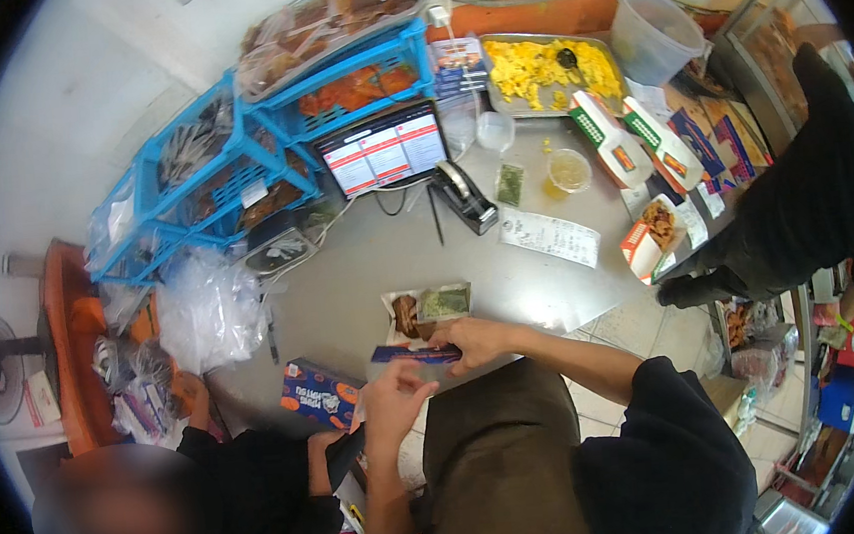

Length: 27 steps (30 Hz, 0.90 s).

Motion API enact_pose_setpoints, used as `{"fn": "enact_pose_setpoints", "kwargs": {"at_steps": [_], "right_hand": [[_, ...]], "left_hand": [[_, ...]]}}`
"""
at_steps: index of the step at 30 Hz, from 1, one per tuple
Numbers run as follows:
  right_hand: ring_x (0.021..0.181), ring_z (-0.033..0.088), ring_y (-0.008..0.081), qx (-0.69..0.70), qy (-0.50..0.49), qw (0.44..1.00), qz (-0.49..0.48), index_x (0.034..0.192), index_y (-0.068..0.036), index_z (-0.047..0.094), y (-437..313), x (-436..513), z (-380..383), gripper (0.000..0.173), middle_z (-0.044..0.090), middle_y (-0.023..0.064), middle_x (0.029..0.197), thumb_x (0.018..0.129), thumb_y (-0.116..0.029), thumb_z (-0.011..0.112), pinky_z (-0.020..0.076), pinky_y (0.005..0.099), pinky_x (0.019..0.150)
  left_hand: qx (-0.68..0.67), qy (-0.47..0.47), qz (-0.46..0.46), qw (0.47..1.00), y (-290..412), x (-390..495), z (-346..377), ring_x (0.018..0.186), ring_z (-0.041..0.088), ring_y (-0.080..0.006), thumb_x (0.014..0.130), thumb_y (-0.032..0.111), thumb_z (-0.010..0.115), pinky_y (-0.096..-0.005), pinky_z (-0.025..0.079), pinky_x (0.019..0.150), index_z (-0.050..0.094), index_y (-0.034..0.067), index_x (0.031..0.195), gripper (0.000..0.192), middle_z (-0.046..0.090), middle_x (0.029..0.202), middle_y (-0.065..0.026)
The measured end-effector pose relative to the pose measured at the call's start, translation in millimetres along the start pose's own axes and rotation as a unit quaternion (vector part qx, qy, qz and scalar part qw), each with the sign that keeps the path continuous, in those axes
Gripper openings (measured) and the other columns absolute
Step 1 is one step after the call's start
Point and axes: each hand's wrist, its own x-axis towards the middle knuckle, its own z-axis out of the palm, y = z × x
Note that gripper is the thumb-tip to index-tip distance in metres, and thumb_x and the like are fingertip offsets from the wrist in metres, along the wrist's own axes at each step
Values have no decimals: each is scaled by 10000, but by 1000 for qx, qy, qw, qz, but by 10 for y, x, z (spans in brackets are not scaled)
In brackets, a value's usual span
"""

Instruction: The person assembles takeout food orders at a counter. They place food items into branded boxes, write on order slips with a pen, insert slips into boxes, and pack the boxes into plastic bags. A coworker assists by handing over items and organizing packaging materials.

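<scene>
An open paper food box (392,298) lies on the steel counter before me, holding a brown food piece (404,315) and a flat packet of green flakes (443,302). Its dark blue printed flap (411,354) faces me. My right hand (470,342) rests on the right end of that flap, fingers bent over the edge. Just below the flap, my left hand (395,405) is raised with its fingers apart; whether it touches the box is unclear. To the left stands a blue and orange printed box (318,394).
A co-worker (263,483) stands at the left, another person's dark sleeve (789,186) reaches in at the right. Behind are a tape dispenser (464,196), receipt (549,237), tablet (383,148), sauce cup (568,171), blue baskets (194,176), egg tray (528,114) and filled food boxes (640,254).
</scene>
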Motion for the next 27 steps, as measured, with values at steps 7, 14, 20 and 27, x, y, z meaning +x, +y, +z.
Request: {"fn": "enact_pose_setpoints", "kwargs": {"at_steps": [7, 14, 20, 27], "right_hand": [[890, 667, 418, -20, 11, 999, -41, 1138, -24, 589, -46, -609, -19, 634, 683, 212, 952, 675, -359, 865, 529, 478, 809], [867, 670, 393, -112, -122, 986, 7, 1068, -89, 627, -28, -1044, -175, 549, 690, 177, 896, 671, -399, 845, 525, 475, 764], [838, 668, 381, -102, -139, 985, 7, 1053, -115, 682, 32, -1295, -238, 473, 701, 162, 861, 680, -373, 815, 525, 465, 755], [853, 658, 123, 290, -22, 955, 60, 1118, -42, 648, 592, -1250, -242, 410, 711, 43, 919, 781, -188, 830, 525, 294, 765]], "left_hand": [[150, -249, 248, 924, 224, 487, 175, 879, 661, -392, 679, 283, 893, -418, 542, 814, 574, 16, 1120, 606, 679, 953, -187], [182, -254, 365, 877, 75, 306, 444, 817, 665, -380, 715, 349, 856, -432, 527, 706, 578, 51, 1023, 511, 665, 875, -191], [315, -286, 251, 870, 147, 186, 346, 834, 644, -442, 690, 365, 830, -490, 529, 737, 556, 69, 1047, 539, 653, 772, -199], [17, -178, 167, 970, -278, 681, 272, 909, 665, -250, 670, 319, 891, -390, 539, 769, 653, 69, 1023, 493, 681, 903, -102]]}}
